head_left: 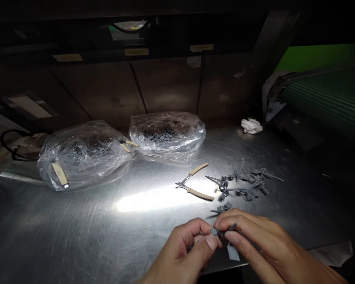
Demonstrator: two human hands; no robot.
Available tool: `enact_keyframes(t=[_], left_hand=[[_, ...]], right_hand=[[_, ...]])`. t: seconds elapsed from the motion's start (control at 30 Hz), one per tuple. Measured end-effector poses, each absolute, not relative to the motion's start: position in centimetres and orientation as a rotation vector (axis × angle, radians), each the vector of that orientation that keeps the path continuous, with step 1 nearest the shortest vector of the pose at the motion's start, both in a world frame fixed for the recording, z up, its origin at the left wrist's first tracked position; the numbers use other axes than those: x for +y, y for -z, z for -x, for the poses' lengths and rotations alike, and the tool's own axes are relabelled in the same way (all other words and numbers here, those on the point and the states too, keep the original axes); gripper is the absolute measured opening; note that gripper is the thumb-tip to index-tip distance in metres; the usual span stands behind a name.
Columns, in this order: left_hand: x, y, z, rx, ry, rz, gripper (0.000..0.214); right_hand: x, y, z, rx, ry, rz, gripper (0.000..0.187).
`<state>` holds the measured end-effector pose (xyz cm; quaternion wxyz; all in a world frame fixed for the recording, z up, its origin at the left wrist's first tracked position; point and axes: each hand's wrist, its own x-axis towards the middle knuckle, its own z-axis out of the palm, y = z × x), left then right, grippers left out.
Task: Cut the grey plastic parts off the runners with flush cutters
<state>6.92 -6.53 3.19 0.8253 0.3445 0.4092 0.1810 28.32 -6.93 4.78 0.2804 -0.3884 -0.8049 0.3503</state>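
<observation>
Grey plastic part (pixel 215 232), pinched between left hand (pixel 180 252) and right hand (pixel 254 240), both curled

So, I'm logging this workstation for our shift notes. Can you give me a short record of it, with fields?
Left hand: pinching a grey plastic part
Right hand: pinching the same part
Nearest tool: tan-handled pliers, lying open
Nearby parts: grey plastic sprues, in a loose pile
Containers: clear plastic bags, two, holding grey pieces
Surface: steel table
Other: crumpled white cloth
</observation>
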Motion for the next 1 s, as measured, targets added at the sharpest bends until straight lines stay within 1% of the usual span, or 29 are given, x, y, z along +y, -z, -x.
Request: enact_keyframes(t=[0.07,0.13,0.27,0.4,0.6,0.73,0.83,0.9,1.0], left_hand=[[-6.6,-3.0,-6.9,0.883,-0.388,-0.753,0.039],[-6.7,-2.7,-6.9,0.879,-0.39,-0.771,0.039],[-6.6,-2.3,-6.8,0.841,-0.367,-0.793,0.039],[-6.6,-1.8,-6.8,0.833,-0.383,-0.84,0.038],[-6.8,-1.2,-6.8,0.821,-0.43,-0.897,0.04],[-6.6,-0.9,-6.9,0.821,-0.455,-0.907,0.044],[-6.5,-0.7,-6.9,0.794,-0.431,-0.854,0.046],[-6.5,-0.8,-6.8,0.76,-0.418,-0.797,0.048],[-6.7,-1.1,-6.7,0.725,-0.4,-0.721,0.05]], right_hand=[[-7.1,-4.9,-28.3,-2.186,-0.906,1.019,0.033],[-7.1,-5.0,-28.2,-2.206,-0.847,0.999,0.035],[-6.9,-5.4,-27.9,-2.256,-0.795,0.957,0.025],[-6.6,-5.7,-27.7,-2.301,-0.775,0.97,0.021],[-7.2,-5.4,-27.8,-2.273,-0.644,0.938,0.025],[-7.3,-5.1,-27.8,-2.289,-0.646,0.957,0.025],[-7.2,-4.8,-27.8,-2.288,-0.658,0.983,0.021],[-7.3,-4.5,-27.9,-2.297,-0.706,0.999,0.019],[-7.5,-3.8,-28.1,-2.291,-0.811,1.014,0.024]])
